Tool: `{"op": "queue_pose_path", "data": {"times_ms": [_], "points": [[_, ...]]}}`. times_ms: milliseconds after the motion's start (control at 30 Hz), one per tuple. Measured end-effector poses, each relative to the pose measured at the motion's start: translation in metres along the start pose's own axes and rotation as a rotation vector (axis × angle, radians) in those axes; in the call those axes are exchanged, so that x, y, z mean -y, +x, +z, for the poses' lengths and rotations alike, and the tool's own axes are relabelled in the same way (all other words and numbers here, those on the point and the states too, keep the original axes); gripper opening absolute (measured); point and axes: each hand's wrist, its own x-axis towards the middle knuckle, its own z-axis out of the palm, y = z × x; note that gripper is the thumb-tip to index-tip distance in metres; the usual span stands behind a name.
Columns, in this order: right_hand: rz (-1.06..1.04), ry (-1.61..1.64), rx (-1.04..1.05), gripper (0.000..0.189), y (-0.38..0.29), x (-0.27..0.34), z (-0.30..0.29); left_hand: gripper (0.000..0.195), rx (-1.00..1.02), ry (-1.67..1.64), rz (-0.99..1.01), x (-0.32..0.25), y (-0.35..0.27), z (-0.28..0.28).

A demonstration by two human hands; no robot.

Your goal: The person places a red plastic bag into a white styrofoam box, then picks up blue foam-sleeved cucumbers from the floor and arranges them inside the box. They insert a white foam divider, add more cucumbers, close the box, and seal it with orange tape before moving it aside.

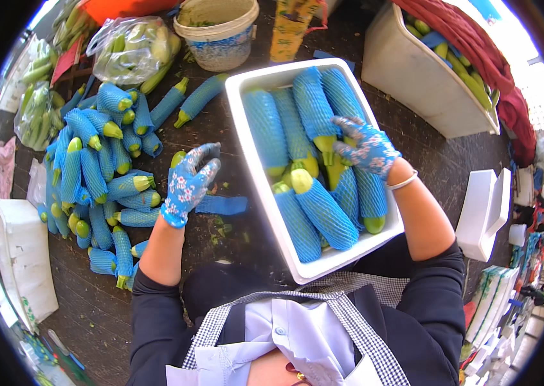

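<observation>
A white foam box (296,270) in front of me holds several zucchini in blue foam netting, such as the netted zucchini (325,212) lying slanted near its lower end. My right hand (368,147), in a blue floral glove, rests over the box's right side, its fingers at the stem end of a netted zucchini (314,108); whether it grips it I cannot tell. My left hand (189,181), gloved alike, is left of the box, fingers apart and curved. A green zucchini end (178,158) shows just behind it. A blue foam net strip (222,204) lies on the dark floor.
A heap of netted zucchini (93,169) spreads at the left. Behind stand a plastic bag of zucchini (132,50), a dirty white bucket (216,36) and a yellow bag (291,29). A large zucchini crate (412,82) is upper right; white foam pieces (482,217) stand at right.
</observation>
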Motion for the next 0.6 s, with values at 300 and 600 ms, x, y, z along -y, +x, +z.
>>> {"op": "queue_pose_path", "data": {"times_ms": [300, 600], "points": [[0.9, -0.204, -0.381, 0.041, -0.349, -0.292, 0.009, 0.035, 0.011, 0.913, 0.401, -0.024, 0.154, 0.051], [1.401, 0.009, -0.354, 0.029, -0.52, -0.319, 0.177, 0.052, 0.022, 1.476, -0.065, 0.04, 0.347, 0.039]]}}
